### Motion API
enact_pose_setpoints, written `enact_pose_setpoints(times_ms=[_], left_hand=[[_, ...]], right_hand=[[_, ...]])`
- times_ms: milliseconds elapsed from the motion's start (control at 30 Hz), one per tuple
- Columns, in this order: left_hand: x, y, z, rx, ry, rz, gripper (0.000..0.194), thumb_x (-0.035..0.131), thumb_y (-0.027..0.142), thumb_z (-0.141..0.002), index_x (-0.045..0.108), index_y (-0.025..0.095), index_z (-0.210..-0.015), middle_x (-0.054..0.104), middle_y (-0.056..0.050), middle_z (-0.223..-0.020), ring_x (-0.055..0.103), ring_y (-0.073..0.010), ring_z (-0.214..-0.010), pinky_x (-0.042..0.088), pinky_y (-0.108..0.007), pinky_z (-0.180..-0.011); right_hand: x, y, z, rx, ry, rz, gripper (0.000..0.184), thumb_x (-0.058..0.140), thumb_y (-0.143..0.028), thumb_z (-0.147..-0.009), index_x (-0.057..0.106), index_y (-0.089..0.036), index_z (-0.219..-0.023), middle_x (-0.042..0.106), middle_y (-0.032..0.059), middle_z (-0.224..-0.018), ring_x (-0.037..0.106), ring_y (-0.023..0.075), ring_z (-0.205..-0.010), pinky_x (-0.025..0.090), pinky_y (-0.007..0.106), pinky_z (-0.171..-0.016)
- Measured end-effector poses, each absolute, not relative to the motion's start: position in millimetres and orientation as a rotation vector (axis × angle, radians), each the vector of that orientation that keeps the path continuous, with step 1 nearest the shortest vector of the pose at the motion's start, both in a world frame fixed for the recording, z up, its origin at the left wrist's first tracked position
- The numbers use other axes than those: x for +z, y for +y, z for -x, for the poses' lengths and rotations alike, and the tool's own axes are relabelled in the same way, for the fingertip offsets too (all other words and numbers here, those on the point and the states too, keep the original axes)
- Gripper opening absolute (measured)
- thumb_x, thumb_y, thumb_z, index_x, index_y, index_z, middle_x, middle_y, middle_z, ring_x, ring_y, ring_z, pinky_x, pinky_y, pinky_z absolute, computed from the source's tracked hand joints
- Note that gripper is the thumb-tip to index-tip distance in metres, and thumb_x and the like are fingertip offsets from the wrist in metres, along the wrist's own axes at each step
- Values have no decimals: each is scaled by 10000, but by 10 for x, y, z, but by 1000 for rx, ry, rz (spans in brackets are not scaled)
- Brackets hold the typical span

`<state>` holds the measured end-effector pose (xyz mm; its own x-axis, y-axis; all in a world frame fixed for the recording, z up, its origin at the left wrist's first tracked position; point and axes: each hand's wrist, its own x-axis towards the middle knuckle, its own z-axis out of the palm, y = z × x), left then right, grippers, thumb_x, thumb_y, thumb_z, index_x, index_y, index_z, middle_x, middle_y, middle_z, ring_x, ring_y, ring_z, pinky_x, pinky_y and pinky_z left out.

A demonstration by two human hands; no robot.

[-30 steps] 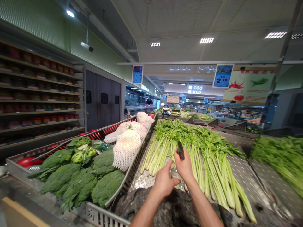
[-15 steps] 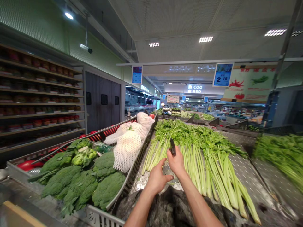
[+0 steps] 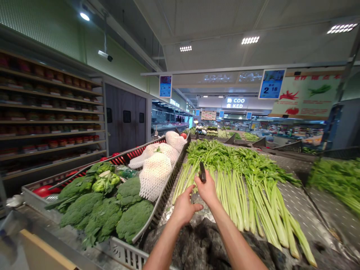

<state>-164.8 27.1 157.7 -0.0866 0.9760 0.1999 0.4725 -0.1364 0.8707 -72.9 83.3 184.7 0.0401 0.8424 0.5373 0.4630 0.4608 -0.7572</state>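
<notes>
Rows of green celery [image 3: 230, 180] lie on the sloped metal display, leaves away from me and pale stalk ends toward me. My right hand [image 3: 207, 190] is closed around a slim black object [image 3: 202, 172], which sticks up past the fingers; its exact kind is not clear. Just left of it and lower, my left hand [image 3: 184, 206] reaches over the bare part of the display, thumb and fingers apart, holding nothing visible. Its fingertips are close to my right hand and the leftmost celery stalks. A dark crumpled cloth-like cover [image 3: 194, 240] lies beneath my forearms.
To the left, a grey crate [image 3: 126, 251] holds broccoli [image 3: 81, 213] and pale vegetables in white foam netting [image 3: 154, 174]. Price signs [image 3: 271, 84] hang overhead. Shelves of jars [image 3: 53, 120] stand at far left. A mirror-like panel at right shows greens.
The view has shifted slightly left, so the surroundings sit further right. Both hands keep nearly the same pose, the right still gripping the black object.
</notes>
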Motion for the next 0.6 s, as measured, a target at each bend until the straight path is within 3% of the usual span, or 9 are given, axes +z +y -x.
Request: enact_pose_setpoints(times_ms=[467, 600], left_hand=[[1535, 284, 1688, 1117, 1668, -1731, 719, 652, 273, -499, 392, 202, -1166, 554, -45, -1035, 519, -192, -887, 385, -254, -751], [1562, 277, 1668, 1110, 1674, -1792, 716, 656, 281, -495, 395, 224, -1159, 560, -29, -1031, 515, -188, -901, 380, -251, -757]], right_hand=[[1811, 829, 774, 425, -1630, 1198, 203, 401, -307, -684, 501, -186, -813, 561, 12, -660, 511, 157, -600, 373, 255, -545], [1813, 819, 743, 405, -1618, 1164, 247, 408, -309, -680, 505, -178, -865, 567, 22, -701, 512, 158, -625, 384, 261, -565]])
